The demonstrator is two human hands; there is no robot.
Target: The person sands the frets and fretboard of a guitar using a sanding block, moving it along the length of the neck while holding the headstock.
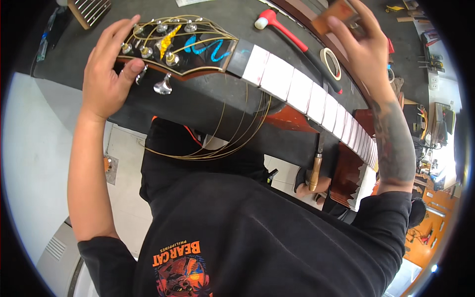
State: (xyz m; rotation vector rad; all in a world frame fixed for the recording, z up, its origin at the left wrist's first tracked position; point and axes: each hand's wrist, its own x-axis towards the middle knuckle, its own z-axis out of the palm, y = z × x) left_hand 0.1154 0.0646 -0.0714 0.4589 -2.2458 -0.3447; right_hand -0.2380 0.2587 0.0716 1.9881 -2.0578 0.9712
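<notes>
A guitar lies across the bench, its dark headstock (198, 47) at the upper left. Fingers and thumb of my left hand (106, 72) curve round the headstock's end, beside the tuning pegs. Loose strings (222, 153) hang from it in a loop over my lap. White strips cover the fretboard (297, 86) between the frets. Above the far side of the neck, my right hand (366, 49) grips a reddish-brown block (334, 17), apart from the guitar. Part of the brown guitar body (344, 175), with torn white covering, shows by my right arm.
Beyond the neck lie a red mallet (284, 32) with a white face and a roll of tape (330, 64). A wooden-handled tool (315, 171) sticks out below the neck. A slatted wooden box (89, 11) stands at the far left of the dark bench (217, 12). Tools crowd the right side.
</notes>
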